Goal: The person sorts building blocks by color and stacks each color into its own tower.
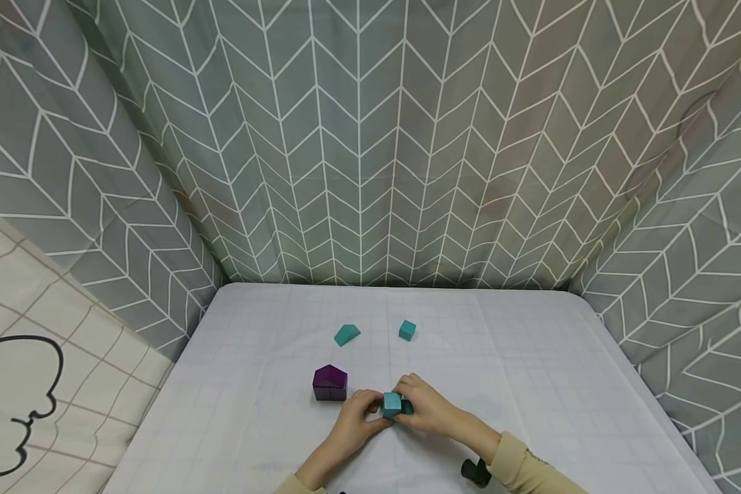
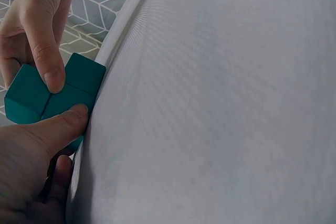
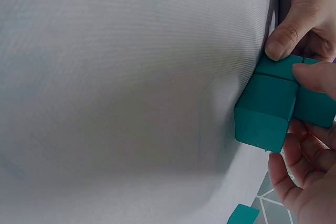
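Observation:
Close to the near side of the table, both hands hold a joined group of teal blocks (image 1: 392, 403). My left hand (image 1: 355, 420) pinches its left side, the thumb pressed on one block in the left wrist view. From the other side my right hand (image 1: 429, 406) grips the group, its thumb on a face and fingers curled beneath in the right wrist view. Seams between the teal blocks (image 3: 265, 98) show there. Fingers hide part of the group. A purple block shape (image 1: 330, 383) sits just left of my left hand.
Farther back on the white-covered table (image 1: 253, 329) lie an angular teal piece (image 1: 347, 334) and a small teal cube (image 1: 407, 330). A dark cylindrical object (image 1: 475, 473) is beside the right sleeve. Patterned curtains (image 1: 358, 171) surround the table's back and sides.

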`<state>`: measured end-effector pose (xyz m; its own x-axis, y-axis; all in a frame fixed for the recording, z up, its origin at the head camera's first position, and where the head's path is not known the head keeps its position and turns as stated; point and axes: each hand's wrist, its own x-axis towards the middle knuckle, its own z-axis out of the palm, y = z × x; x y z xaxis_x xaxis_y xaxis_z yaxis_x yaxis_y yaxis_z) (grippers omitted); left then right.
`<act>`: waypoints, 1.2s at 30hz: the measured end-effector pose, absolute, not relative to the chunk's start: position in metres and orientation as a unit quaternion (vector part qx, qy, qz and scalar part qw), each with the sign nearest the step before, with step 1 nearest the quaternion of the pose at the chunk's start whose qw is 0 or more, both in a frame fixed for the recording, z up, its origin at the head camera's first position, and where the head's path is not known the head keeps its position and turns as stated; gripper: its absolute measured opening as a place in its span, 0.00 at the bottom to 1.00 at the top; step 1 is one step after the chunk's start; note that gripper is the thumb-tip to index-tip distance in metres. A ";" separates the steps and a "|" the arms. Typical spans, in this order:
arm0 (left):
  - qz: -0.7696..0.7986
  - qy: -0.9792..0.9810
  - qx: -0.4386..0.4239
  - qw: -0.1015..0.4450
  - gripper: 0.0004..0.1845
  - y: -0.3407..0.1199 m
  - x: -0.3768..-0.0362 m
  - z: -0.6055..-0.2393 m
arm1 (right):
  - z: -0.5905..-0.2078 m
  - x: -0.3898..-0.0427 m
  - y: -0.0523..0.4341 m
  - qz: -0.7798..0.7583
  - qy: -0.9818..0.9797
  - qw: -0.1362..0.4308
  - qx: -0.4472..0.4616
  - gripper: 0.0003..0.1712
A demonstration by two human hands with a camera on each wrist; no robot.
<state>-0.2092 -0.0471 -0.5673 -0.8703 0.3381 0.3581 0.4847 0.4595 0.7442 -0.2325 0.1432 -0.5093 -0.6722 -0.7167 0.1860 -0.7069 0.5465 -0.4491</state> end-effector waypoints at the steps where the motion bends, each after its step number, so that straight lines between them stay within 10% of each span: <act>1: -0.461 -0.851 -0.241 0.078 0.18 -0.047 -0.209 -0.567 | -0.510 -0.232 0.143 -0.251 0.879 0.007 -0.406 0.15; 20: -0.468 -0.841 -0.254 0.091 0.18 -0.048 -0.210 -0.569 | -0.484 -0.238 0.141 -0.262 0.872 0.019 -0.412 0.26; 36: -0.474 -0.841 -0.248 0.081 0.18 -0.047 -0.210 -0.569 | -0.429 -0.283 0.141 -0.283 0.865 -0.091 -0.403 0.25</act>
